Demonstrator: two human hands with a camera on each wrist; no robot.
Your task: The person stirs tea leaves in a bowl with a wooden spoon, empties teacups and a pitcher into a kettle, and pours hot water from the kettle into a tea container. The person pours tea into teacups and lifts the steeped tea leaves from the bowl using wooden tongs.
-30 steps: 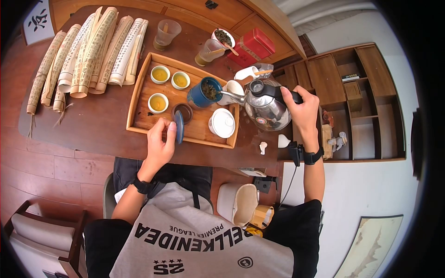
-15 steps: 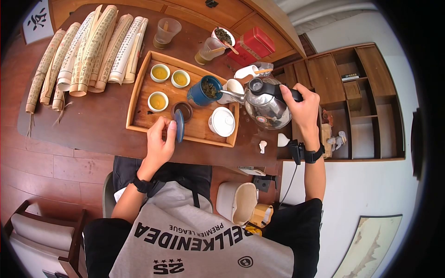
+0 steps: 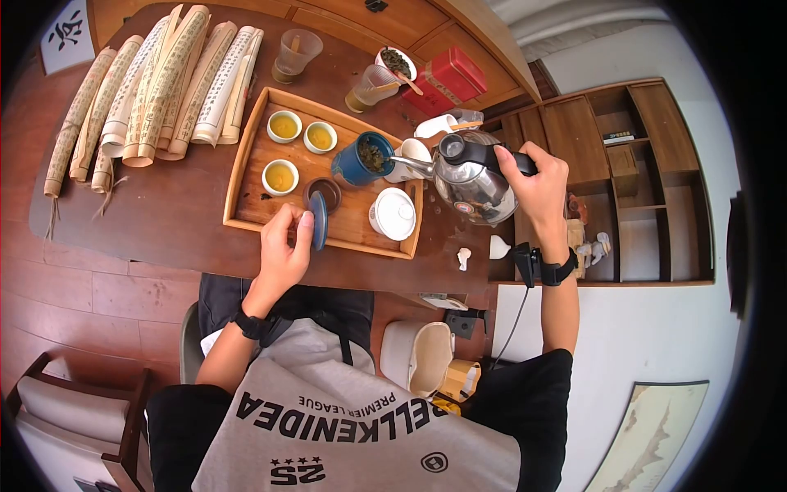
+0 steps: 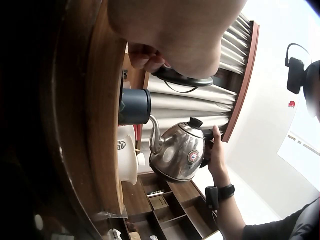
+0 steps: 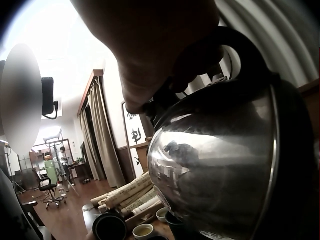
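Observation:
My right hand (image 3: 537, 184) grips the black handle of a steel kettle (image 3: 475, 182) at the tray's right side. The kettle's thin spout reaches the rim of a blue cup (image 3: 348, 170) with tea leaves inside; in the left wrist view the kettle (image 4: 177, 152) hangs tilted towards this cup (image 4: 134, 106). Between thumb and fingers, my left hand (image 3: 284, 248) pinches a round blue lid (image 3: 320, 221), held on edge over the tray's near side. A small brown round vessel (image 3: 329, 197) stands just beyond the lid.
The wooden tray (image 3: 239, 193) also bears several white cups of yellow tea (image 3: 280, 176) and a white lidded bowl (image 3: 393, 216). Paper scrolls (image 3: 168, 90) lie left. Behind are plastic cups (image 3: 297, 56), a red tin (image 3: 447, 82) and a bowl of leaves (image 3: 397, 61).
The kettle has tipped a little further, its base rising slightly while the spout stays at the blue cup. My left hand keeps the lid in nearly the same place.

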